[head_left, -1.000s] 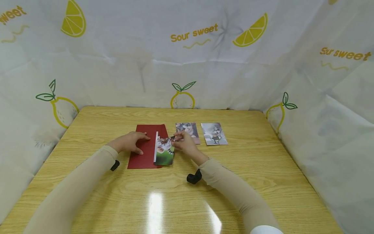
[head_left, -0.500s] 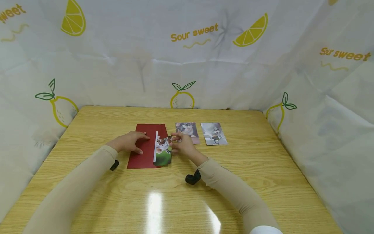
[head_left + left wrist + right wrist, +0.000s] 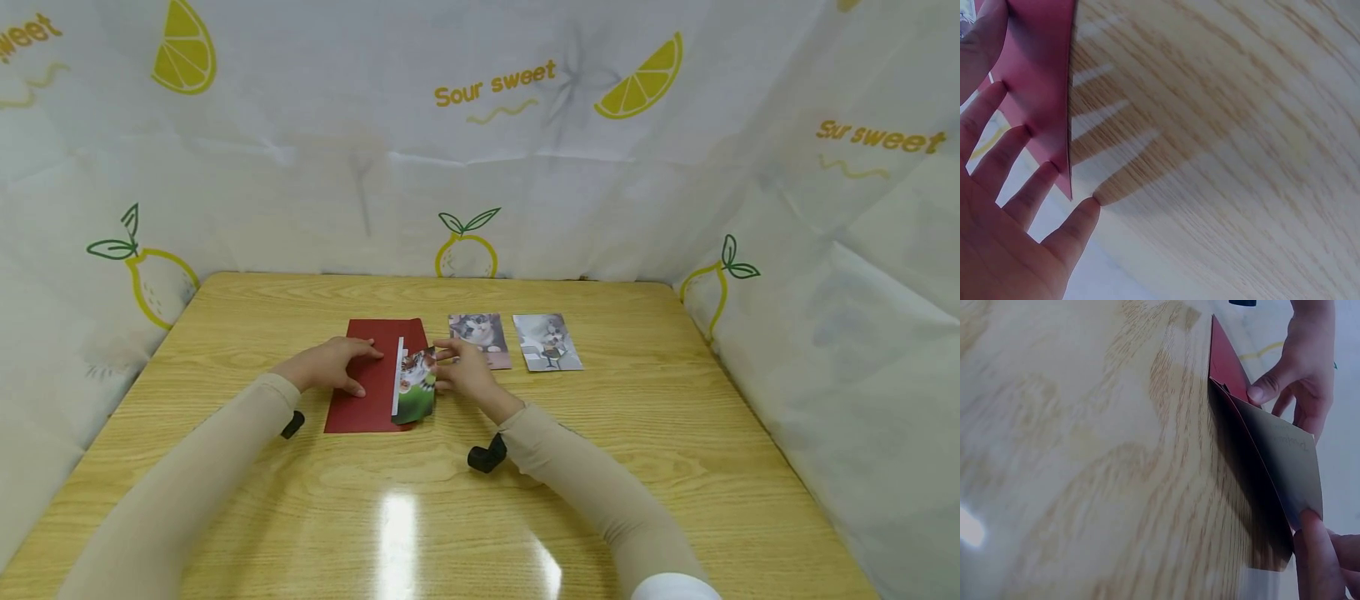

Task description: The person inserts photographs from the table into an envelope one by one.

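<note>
A flat red paper envelope (image 3: pixel 360 411) lies on the table. My left hand (image 3: pixel 333 364) rests on its left part with fingers spread. In the left wrist view, the fingertips (image 3: pixel 1025 130) touch the red paper. A photo card of a tiger (image 3: pixel 414 404), with a white strip along its left edge, overlaps the envelope's right side. My right hand (image 3: pixel 467 372) pinches the card's right edge. The right wrist view shows the card's pale back (image 3: pixel 1285 447) raised at a slant, its far end against the envelope's edge.
A cat photo card (image 3: pixel 491 337) lies just behind my right hand, partly covered by it. Another cat picture card (image 3: pixel 547 342) lies to its right. A white curtain (image 3: pixel 300 208) with lemon prints hangs behind the wooden table (image 3: pixel 637 400).
My right hand has shifted slightly left with the tiger card's right edge, and the card appears narrower and more slanted. The left hand stays on the envelope.
</note>
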Demonstrator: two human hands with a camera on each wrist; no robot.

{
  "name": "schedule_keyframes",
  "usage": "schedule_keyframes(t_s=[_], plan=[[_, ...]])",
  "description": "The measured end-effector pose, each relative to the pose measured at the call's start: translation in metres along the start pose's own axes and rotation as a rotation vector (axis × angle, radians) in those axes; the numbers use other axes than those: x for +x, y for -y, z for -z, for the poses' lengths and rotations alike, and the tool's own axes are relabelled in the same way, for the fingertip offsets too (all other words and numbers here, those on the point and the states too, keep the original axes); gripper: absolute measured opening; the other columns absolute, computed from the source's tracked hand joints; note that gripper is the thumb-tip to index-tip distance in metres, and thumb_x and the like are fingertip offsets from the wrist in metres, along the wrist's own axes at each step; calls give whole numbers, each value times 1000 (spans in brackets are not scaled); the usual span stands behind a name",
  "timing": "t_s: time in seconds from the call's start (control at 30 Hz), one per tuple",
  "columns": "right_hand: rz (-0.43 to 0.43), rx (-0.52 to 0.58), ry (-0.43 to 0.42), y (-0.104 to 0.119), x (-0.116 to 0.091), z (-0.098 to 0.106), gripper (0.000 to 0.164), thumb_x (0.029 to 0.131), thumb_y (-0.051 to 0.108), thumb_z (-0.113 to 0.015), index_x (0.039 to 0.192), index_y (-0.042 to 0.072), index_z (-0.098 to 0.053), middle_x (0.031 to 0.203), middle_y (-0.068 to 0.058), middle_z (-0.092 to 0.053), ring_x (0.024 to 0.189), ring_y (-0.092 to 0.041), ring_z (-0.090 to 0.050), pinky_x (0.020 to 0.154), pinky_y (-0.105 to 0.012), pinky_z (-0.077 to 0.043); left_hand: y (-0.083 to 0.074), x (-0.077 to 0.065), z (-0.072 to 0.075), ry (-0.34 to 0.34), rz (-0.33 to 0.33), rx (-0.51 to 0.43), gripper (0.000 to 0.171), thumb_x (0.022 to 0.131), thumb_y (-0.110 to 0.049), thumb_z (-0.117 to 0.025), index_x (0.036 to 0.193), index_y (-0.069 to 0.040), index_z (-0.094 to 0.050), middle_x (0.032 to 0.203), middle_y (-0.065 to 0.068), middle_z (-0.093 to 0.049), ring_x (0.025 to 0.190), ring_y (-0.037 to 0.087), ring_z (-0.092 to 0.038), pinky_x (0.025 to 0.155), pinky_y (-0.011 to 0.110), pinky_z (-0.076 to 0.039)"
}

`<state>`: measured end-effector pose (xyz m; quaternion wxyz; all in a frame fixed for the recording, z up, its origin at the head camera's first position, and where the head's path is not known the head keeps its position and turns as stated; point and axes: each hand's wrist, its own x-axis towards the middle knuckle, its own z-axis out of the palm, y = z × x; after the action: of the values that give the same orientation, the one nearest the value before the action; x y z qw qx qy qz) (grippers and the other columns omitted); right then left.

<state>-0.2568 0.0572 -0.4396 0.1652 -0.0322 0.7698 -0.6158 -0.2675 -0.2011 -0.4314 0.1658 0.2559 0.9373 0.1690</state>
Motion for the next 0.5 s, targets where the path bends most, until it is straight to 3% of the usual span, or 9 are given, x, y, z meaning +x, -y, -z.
schedule_keyframes(t_s=[0.5], plan=[[17,-41,-23,-4,2,-1,53,87,-9,-63,137,4,-53,115,-17,-56,74,-16,-60,65,-29,-59,0,-1,1,-3,-12,2,63,81,-22,-79,136,-5,-55,150,26,-36,138,46,-32,111,57,-33]])
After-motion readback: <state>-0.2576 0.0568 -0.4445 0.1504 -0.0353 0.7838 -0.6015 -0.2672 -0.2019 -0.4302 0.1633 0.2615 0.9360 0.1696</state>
